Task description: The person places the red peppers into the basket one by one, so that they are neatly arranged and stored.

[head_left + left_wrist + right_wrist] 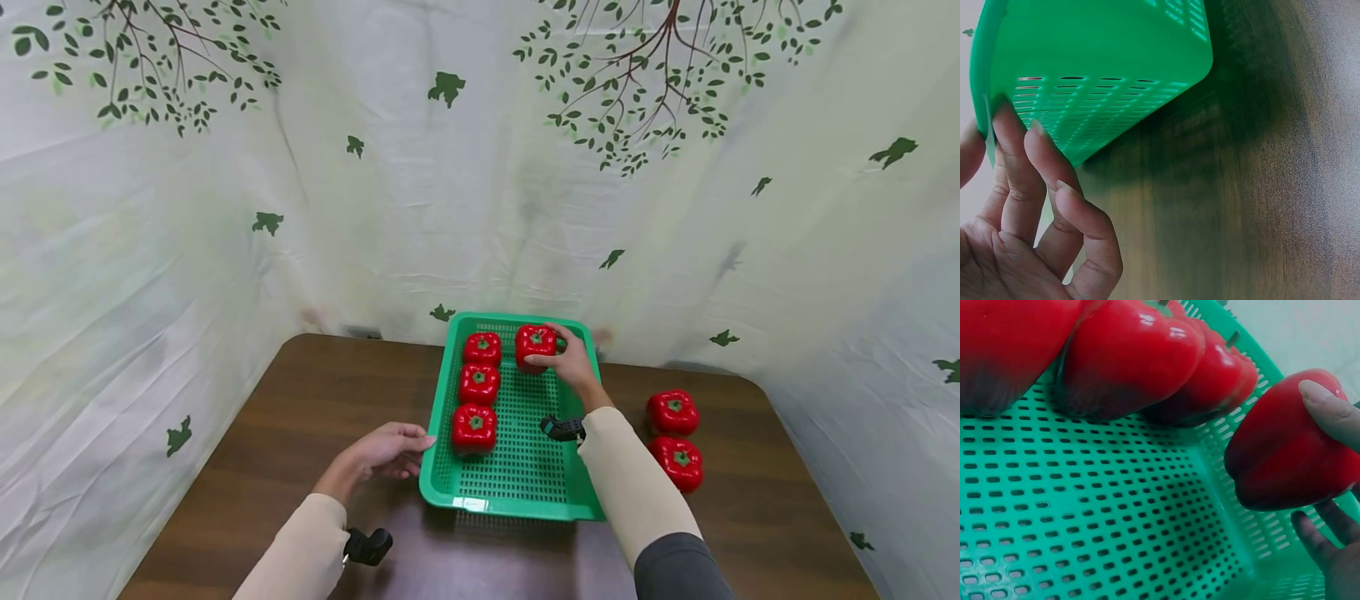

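My right hand [572,360] grips a red bell pepper [533,343] over the far right part of a green plastic basket [517,507]. In the right wrist view that held pepper [1291,447] is raised above the perforated floor, with the thumb across its side. Three more red bell peppers [477,384] stand in a column along the basket's left side. My left hand [390,451] pinches the basket's left rim. The left wrist view shows the thumb outside the rim [979,81] and curled fingers [1013,156] under it, near the slotted wall.
Two red bell peppers [675,439] sit on the brown wooden table [247,500] right of the basket, partly behind my right sleeve. A white leaf-printed curtain [420,183] hangs behind the table and along both sides.
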The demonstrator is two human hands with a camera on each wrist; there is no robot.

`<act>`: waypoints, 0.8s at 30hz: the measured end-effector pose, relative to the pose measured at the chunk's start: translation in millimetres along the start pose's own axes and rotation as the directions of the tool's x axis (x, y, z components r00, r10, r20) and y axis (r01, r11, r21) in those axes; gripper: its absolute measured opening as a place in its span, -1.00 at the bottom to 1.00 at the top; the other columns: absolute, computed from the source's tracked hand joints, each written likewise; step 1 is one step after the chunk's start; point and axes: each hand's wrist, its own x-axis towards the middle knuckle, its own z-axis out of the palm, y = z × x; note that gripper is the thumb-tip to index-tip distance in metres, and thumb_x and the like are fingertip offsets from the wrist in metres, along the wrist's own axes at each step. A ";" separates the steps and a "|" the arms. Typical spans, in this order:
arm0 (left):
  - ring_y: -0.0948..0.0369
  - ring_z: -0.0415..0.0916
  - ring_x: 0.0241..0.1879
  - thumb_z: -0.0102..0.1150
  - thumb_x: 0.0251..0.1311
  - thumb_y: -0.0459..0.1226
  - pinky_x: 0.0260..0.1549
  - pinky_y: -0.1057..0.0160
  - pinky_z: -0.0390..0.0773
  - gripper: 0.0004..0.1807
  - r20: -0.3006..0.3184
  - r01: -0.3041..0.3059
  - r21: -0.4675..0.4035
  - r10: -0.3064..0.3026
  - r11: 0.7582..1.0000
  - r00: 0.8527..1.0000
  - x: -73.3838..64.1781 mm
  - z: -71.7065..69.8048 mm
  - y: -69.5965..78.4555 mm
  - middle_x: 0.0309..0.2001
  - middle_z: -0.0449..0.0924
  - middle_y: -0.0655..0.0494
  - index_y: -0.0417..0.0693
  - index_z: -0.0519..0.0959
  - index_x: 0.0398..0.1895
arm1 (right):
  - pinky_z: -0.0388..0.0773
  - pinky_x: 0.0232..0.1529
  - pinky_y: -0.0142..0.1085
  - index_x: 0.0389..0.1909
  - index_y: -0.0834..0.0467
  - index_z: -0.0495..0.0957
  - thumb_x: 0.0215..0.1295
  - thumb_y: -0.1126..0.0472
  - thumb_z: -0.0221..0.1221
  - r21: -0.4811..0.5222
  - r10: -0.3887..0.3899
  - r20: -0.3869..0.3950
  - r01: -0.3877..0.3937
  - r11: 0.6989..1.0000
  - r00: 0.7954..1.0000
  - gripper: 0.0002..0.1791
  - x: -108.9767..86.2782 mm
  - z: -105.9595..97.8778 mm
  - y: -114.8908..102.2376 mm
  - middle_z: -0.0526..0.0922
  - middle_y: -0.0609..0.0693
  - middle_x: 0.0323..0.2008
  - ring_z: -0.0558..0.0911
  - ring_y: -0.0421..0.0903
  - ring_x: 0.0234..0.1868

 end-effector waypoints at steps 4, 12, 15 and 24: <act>0.20 0.54 -0.48 0.12 0.33 -0.12 -0.46 0.33 0.47 -0.80 -0.011 -0.011 0.001 0.011 1.000 1.000 -1.0 1.9 2.0 -0.47 0.58 0.13 -0.05 0.54 -0.35 | 0.46 0.11 0.01 0.38 0.08 0.25 0.07 0.21 0.42 0.005 0.007 -0.012 -0.007 1.000 1.000 -0.16 4.2 5.9 1.3 0.29 0.16 0.31 0.33 0.14 0.25; 0.19 0.54 -0.48 0.12 0.33 -0.13 -0.45 0.31 0.49 -0.81 -0.027 0.002 0.004 -0.002 1.000 1.000 -1.7 4.6 2.9 -0.46 0.54 0.12 -0.04 0.53 -0.36 | 0.42 0.16 0.02 0.38 0.07 0.24 0.08 0.24 0.41 -0.002 0.060 -0.020 -0.060 0.998 0.998 -0.16 9.2 15.4 9.3 0.28 0.17 0.32 0.31 0.15 0.26; 0.19 0.54 -0.48 0.13 0.33 -0.12 -0.44 0.31 0.49 -0.80 -0.032 0.004 0.002 -0.004 1.000 0.999 -1.7 4.6 2.6 -0.46 0.54 0.12 -0.05 0.53 -0.36 | 0.41 0.16 0.03 0.38 0.07 0.24 0.08 0.25 0.41 0.000 0.066 -0.018 -0.066 0.998 0.998 -0.16 10.9 17.8 12.1 0.27 0.16 0.33 0.32 0.15 0.26; 0.19 0.53 -0.48 0.12 0.33 -0.12 -0.45 0.31 0.48 -0.79 -0.039 0.012 -0.003 -0.012 1.000 0.999 -2.6 2.7 3.0 -0.45 0.55 0.11 -0.07 0.53 -0.34 | 0.41 0.15 0.03 0.36 0.08 0.27 0.05 0.27 0.42 -0.027 0.082 -0.027 -0.083 0.996 0.996 -0.17 15.5 29.1 19.5 0.30 0.19 0.31 0.36 0.17 0.24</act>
